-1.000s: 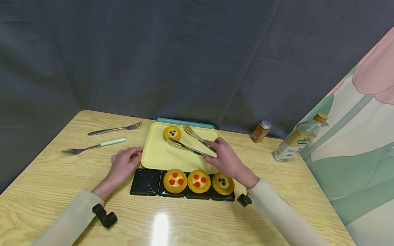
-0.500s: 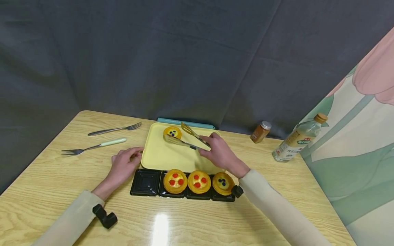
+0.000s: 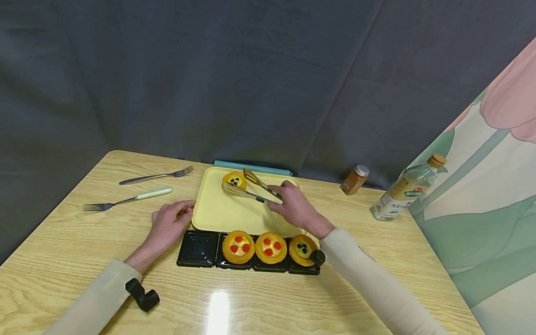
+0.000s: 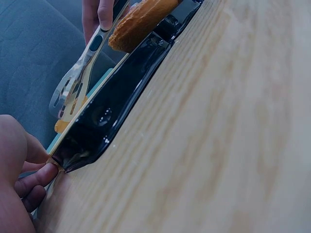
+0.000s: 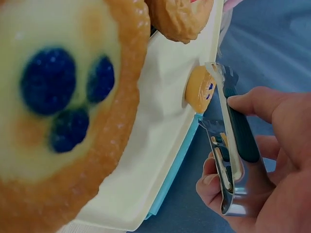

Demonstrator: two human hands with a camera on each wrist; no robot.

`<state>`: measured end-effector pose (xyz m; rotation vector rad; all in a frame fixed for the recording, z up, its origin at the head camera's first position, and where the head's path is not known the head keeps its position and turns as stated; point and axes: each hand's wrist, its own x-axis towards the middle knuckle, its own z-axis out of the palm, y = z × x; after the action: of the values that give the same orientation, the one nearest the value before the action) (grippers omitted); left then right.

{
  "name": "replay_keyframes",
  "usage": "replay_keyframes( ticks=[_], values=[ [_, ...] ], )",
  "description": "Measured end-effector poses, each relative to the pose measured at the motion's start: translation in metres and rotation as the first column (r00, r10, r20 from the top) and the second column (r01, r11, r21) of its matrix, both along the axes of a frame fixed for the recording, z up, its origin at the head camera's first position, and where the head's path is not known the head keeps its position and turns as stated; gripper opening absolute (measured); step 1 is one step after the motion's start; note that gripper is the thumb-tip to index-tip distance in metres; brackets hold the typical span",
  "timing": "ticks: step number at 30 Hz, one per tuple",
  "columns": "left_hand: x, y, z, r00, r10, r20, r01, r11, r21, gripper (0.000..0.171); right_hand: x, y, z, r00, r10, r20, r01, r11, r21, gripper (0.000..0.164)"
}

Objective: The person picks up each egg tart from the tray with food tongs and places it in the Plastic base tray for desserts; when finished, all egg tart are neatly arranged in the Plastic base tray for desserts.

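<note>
My right hand (image 3: 295, 209) grips metal tongs (image 3: 247, 194) with dark grip pads, their arms apart. In the head view the tong tips lie either side of an egg tart (image 3: 235, 178) with blue berries on a yellow tray (image 3: 217, 209); whether they touch it I cannot tell. My left hand (image 3: 167, 225) pinches the tray's left edge, thumb and finger meeting there in the left wrist view. In front lies a black sectioned container (image 3: 197, 249). It bears two red-topped tarts (image 3: 238, 246) and a blue-berry tart (image 3: 299, 246), while its leftmost section holds nothing.
Two forks (image 3: 157, 177) lie to the left of the tray. A teal bar (image 3: 253, 167) runs behind it, near the dark curtain (image 3: 209, 83). On the right stand a brown spice jar (image 3: 354, 180) and a clear bottle (image 3: 399, 193) with a label.
My right hand has moved left and slightly away from me with the tongs. Their tips have come round the tart on the tray. The left hand has stayed in place.
</note>
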<state>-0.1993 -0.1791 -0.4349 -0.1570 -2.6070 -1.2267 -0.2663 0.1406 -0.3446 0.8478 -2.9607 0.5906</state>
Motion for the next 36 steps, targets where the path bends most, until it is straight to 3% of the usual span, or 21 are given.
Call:
replay_keyframes(
  ticks=[36],
  values=[
    [0.0, 0.0, -0.002, 1.0, -0.006, 0.003, 0.006, 1.0, 0.001, 0.034, 0.014, 0.01, 0.003, 0.997, 0.044, -0.065, -0.045, 0.999, -0.009, 0.045]
  ],
)
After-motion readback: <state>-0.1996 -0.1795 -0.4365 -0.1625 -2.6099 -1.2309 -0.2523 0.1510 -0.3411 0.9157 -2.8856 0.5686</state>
